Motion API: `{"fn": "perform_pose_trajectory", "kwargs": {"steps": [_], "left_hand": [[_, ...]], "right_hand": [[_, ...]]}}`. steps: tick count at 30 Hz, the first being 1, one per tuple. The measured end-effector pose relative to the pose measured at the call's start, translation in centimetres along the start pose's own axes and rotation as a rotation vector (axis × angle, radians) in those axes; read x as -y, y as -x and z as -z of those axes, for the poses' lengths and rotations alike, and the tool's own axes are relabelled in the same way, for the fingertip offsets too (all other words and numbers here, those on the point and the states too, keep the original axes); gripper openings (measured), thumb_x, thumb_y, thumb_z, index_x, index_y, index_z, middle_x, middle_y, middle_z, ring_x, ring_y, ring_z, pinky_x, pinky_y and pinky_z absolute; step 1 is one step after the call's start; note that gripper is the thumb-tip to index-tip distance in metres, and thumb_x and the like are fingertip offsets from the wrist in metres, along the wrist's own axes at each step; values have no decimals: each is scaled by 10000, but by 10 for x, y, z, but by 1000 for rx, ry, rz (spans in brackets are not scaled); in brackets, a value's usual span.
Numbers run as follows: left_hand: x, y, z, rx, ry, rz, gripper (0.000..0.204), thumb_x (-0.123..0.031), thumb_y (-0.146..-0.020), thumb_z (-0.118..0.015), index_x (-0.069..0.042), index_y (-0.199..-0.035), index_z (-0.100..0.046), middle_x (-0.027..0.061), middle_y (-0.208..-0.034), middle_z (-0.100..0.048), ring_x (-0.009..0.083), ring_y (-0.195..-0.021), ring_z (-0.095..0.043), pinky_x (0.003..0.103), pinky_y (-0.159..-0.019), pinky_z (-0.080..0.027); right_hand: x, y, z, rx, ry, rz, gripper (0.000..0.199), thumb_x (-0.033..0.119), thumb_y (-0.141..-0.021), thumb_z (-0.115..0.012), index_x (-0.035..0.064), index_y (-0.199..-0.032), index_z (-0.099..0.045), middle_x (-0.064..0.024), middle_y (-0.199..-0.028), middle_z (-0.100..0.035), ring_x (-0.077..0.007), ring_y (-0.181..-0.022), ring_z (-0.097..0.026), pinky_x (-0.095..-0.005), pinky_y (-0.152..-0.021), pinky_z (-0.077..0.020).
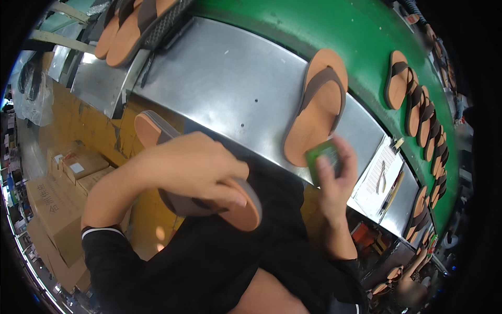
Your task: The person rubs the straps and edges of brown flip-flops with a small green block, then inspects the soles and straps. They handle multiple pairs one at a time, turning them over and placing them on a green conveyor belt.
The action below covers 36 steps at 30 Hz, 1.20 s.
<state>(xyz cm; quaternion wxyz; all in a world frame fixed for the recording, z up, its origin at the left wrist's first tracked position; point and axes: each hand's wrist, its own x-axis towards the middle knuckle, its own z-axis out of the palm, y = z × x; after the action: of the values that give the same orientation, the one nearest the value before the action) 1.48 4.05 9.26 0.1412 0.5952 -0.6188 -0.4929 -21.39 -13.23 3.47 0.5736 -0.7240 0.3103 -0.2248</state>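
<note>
My left hand [193, 167] grips a tan flip-flop with a brown strap [157, 131], held over my lap with its sole edge showing. My right hand [337, 178] holds a small green pad [321, 157] by its edge, close to the heel of a second tan flip-flop [319, 107]. That second flip-flop lies strap up on the metal bench [225, 78] in front of me.
A green conveyor belt [334, 26] beyond the bench carries a row of flip-flops [418, 115] off to the right. More flip-flops [130, 26] are stacked in a basket at upper left. A sheet of paper with pliers [381, 180] lies right. Cardboard boxes [57, 204] stand on the floor at left.
</note>
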Motion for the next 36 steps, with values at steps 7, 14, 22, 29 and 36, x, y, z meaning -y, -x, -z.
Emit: {"fn": "perform_pose_trajectory", "kwargs": {"steps": [7, 14, 22, 29, 36], "left_hand": [[3, -1, -26, -72, -25, 39, 490, -558, -857, -657, -78, -770, -613, 98, -668, -625, 315, -656, -645, 400, -554, -463], [0, 9, -23, -80, 20, 130, 457, -487, -860, -666, -47, -763, -590, 151, -679, -640, 378, -691, -646, 440, -597, -487], [-3, 12, -28, -159, -34, 119, 454, -488, -873, -650, -50, -769, -591, 137, -686, -650, 358, -690, -659, 426, -603, -502], [-2, 12, -32, -141, -67, 116, 464, -510, -898, -612, -54, -809, -595, 124, -734, -661, 348, -720, -665, 426, -610, -506], [-3, 9, -31, -156, -90, 73, 471, -519, -897, -608, -57, -811, -586, 119, -744, -656, 344, -716, -663, 426, -619, -509]], "right_hand": [[15, 29, -26, 332, -143, -15, 444, 60, -855, -748, -3, -1261, -581, -32, -886, -669, -74, -766, -616, -218, -701, -490], [16, 30, -28, 387, -44, 170, 460, 60, -802, -789, -34, -1214, -607, -81, -866, -687, -106, -705, -641, -227, -646, -501], [20, 22, -47, 336, 75, 288, 448, 62, -774, -810, -31, -1174, -632, -120, -837, -681, -174, -675, -670, -249, -593, -506], [31, 20, -24, 462, -17, 209, 433, 83, -777, -824, -18, -1156, -640, -136, -909, -716, -177, -727, -699, -265, -647, -538], [21, 21, -43, 436, -6, -58, 434, 106, -801, -813, -9, -1180, -634, -147, -1047, -714, -181, -859, -707, -283, -758, -550]]}}
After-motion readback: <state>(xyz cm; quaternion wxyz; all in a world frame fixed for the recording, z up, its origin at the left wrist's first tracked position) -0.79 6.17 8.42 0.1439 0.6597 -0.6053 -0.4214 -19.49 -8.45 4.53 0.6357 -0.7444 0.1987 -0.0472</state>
